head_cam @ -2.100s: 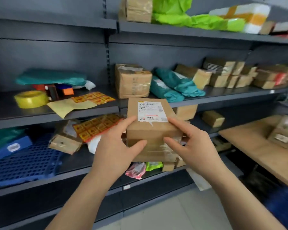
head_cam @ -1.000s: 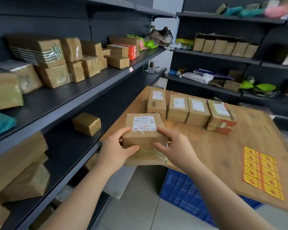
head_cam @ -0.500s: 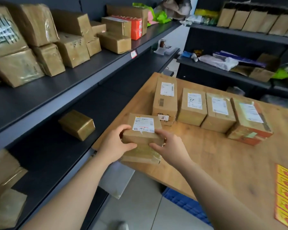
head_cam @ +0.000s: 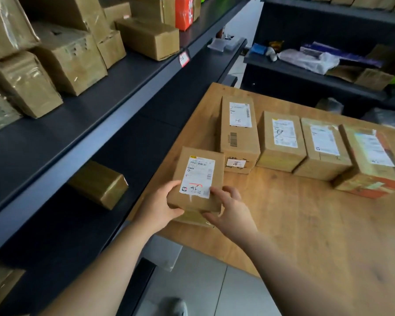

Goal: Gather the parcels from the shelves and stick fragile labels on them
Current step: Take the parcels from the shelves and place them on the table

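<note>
Over the wooden table's (head_cam: 294,224) near-left corner, left hand (head_cam: 156,207) and right hand (head_cam: 232,212) grip a labelled parcel (head_cam: 197,179), fingers curled round its near edge; four parcels (head_cam: 281,142) lie beyond.

Your left hand (head_cam: 159,208) and right hand (head_cam: 230,210) hold the labelled parcel (head_cam: 197,179) by its near corners, at the near left corner of the wooden table (head_cam: 306,224). Just behind it, a row of four parcels (head_cam: 281,142) runs rightward across the table. On your left, the shelf rack (head_cam: 100,106) carries boxes (head_cam: 71,60) above and one taped box (head_cam: 98,183) below; another rack (head_cam: 294,28) stands behind the table
</note>
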`<state>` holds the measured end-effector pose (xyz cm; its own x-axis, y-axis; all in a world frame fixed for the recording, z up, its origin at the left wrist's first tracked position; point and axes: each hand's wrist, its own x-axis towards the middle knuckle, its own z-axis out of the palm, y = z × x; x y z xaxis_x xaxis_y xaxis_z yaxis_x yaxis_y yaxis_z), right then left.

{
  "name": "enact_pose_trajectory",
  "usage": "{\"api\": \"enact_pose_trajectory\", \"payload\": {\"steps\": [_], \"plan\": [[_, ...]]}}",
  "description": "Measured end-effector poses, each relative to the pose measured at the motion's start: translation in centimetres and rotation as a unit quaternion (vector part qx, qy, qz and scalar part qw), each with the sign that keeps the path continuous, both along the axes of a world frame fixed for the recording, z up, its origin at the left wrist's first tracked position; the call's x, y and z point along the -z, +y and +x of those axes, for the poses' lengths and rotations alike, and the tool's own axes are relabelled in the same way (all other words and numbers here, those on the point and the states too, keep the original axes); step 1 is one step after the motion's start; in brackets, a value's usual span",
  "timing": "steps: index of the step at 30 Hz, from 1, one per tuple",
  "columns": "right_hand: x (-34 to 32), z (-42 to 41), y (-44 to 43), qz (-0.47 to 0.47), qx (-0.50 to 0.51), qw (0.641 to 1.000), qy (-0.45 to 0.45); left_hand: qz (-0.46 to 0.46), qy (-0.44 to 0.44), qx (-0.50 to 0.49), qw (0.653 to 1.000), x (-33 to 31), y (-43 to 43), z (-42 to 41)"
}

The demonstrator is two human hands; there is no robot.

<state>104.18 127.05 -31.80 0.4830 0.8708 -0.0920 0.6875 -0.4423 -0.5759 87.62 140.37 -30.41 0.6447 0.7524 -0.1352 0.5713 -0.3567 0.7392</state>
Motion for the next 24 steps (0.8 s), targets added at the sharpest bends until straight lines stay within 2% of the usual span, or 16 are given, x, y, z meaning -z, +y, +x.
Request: {"api": "enact_pose_trajectory", "payload": {"steps": [5, 14, 17, 24], "plan": [[1.2, 0.1, 0.9, -0.049, -0.026, 0.998, -0.026, -0.002, 0.005, 0.009, 1.0, 1.3, 0.3, 0.1], [1.2, 0.3, 0.7, -0.049, -0.063, 0.995, -0.054, 0.014, 0.055, -0.004, 0.998, 1.4, -1.1, 0.3], [-0.5, 0.8, 1.0, -0.042, -0.097, 0.989, -0.102, 0.055, 0.091, -0.029, 0.994, 0.0, -1.5, 0.4], [-6.3, 1.6, 1.3, 0.049, -0.213, 0.961, -0.168, 0.199, 0.079, -0.141, 0.967, -5.8, -5.3, -0.2]]}}
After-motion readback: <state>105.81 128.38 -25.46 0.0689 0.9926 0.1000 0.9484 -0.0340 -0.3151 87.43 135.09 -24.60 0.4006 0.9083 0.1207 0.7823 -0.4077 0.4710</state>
